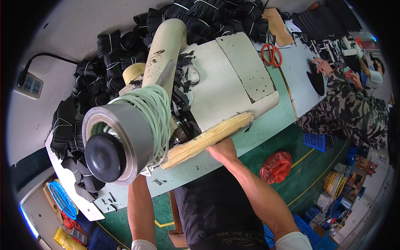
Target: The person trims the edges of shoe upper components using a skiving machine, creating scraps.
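A cream-painted bench machine [216, 83] stands in front of me, with a thick arm [164, 54] rising over it. At its front, a grey cylinder [121, 141] with a black round knob [105, 157] and pale green cord [152, 108] wound round it blocks much of the working area. My left forearm goes up behind this cylinder, and the hand is hidden. My right hand [223, 150] is at the underside of a rough wooden board [204, 139] along the machine's front; its fingers are hidden behind the board. Black scraps [181, 98] lie around the machine's mechanism.
Tied bundles of black pieces [110, 50] are heaped behind and left of the machine. Red-handled scissors [271, 55] lie at the right. A person in camouflage clothing [346, 108] works farther right. A red plastic bag [276, 166] sits on the green floor. A socket box [30, 85] is on the wall.
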Demonstrator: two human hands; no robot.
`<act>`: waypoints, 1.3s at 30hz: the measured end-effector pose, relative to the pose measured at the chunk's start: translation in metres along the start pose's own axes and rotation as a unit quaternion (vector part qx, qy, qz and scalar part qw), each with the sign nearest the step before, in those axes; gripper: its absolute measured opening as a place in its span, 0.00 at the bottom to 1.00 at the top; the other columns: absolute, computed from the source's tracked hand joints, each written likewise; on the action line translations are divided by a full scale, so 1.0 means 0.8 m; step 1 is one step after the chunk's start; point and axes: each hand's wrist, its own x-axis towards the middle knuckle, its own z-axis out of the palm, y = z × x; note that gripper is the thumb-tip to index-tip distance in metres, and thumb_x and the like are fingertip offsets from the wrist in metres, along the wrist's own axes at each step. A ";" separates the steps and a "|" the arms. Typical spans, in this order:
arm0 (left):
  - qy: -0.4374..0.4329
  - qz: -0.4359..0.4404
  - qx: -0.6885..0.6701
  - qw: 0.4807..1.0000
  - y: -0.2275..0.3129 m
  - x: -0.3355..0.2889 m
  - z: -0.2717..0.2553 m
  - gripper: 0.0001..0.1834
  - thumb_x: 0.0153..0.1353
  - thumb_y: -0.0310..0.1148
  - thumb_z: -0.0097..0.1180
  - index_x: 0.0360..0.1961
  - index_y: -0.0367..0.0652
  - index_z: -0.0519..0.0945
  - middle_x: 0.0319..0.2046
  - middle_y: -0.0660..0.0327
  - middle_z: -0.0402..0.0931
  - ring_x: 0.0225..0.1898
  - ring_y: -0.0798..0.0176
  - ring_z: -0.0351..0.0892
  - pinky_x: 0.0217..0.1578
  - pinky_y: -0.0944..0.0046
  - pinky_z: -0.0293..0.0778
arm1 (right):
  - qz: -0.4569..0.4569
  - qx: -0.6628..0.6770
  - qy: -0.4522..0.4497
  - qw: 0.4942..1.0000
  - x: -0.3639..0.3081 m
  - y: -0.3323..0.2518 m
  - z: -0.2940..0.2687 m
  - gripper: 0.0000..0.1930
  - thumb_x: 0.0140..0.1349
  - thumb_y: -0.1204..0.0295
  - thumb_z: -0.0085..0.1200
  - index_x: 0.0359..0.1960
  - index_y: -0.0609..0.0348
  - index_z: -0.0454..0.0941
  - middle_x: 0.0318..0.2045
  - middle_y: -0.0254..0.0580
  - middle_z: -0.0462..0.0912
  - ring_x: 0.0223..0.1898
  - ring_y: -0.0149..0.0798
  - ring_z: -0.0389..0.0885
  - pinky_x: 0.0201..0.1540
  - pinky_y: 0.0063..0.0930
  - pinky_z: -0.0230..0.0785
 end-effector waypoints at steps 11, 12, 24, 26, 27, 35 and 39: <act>-0.011 -0.022 -0.024 0.999 0.001 0.003 0.003 0.36 0.68 0.59 0.39 0.59 0.34 0.67 0.51 0.39 0.72 0.50 0.44 0.73 0.51 0.47 0.65 | -0.024 -0.022 0.027 0.999 0.000 0.005 0.004 0.31 0.54 0.47 0.55 0.54 0.56 0.74 0.47 0.56 0.80 0.50 0.60 0.77 0.51 0.45 0.71; -0.013 -0.024 -0.026 0.999 0.001 0.004 0.004 0.36 0.68 0.59 0.40 0.60 0.34 0.67 0.51 0.39 0.72 0.50 0.44 0.73 0.51 0.47 0.65 | -0.024 -0.027 0.027 0.999 -0.001 0.004 0.003 0.31 0.54 0.47 0.55 0.53 0.56 0.74 0.47 0.56 0.80 0.50 0.60 0.77 0.51 0.46 0.71; -0.023 -0.048 -0.049 0.997 0.001 -0.002 -0.005 0.37 0.67 0.60 0.41 0.60 0.35 0.66 0.51 0.40 0.72 0.50 0.45 0.74 0.51 0.47 0.65 | -0.047 0.011 0.025 0.999 -0.002 0.000 0.004 0.21 0.54 0.62 0.57 0.47 0.61 0.76 0.45 0.50 0.82 0.51 0.50 0.77 0.54 0.37 0.67; -0.024 -0.052 -0.054 0.997 0.003 -0.003 -0.003 0.37 0.67 0.60 0.41 0.60 0.35 0.66 0.51 0.40 0.72 0.50 0.45 0.74 0.51 0.47 0.65 | -0.040 0.014 0.019 0.999 -0.002 -0.001 0.002 0.21 0.54 0.62 0.58 0.47 0.61 0.76 0.45 0.50 0.82 0.51 0.50 0.77 0.54 0.37 0.67; -0.024 -0.054 -0.056 0.997 0.004 -0.004 -0.001 0.37 0.67 0.60 0.41 0.60 0.35 0.66 0.51 0.40 0.72 0.50 0.45 0.74 0.51 0.47 0.65 | -0.032 0.017 0.012 0.999 -0.003 -0.003 0.002 0.21 0.54 0.62 0.58 0.47 0.61 0.76 0.45 0.50 0.82 0.51 0.50 0.77 0.54 0.37 0.67; -0.028 -0.073 -0.076 0.994 0.011 -0.014 0.013 0.37 0.67 0.60 0.42 0.61 0.36 0.66 0.51 0.40 0.72 0.50 0.46 0.74 0.51 0.47 0.65 | -0.030 0.004 0.022 0.999 -0.001 0.006 0.003 0.27 0.54 0.54 0.57 0.51 0.58 0.75 0.48 0.53 0.80 0.52 0.54 0.76 0.54 0.41 0.69; -0.028 -0.081 -0.083 0.993 0.013 -0.015 0.013 0.37 0.67 0.60 0.42 0.61 0.36 0.65 0.51 0.40 0.72 0.50 0.46 0.74 0.51 0.47 0.65 | -0.034 -0.006 0.011 0.999 0.002 0.010 0.005 0.34 0.54 0.45 0.54 0.56 0.56 0.72 0.51 0.56 0.78 0.52 0.60 0.75 0.53 0.46 0.70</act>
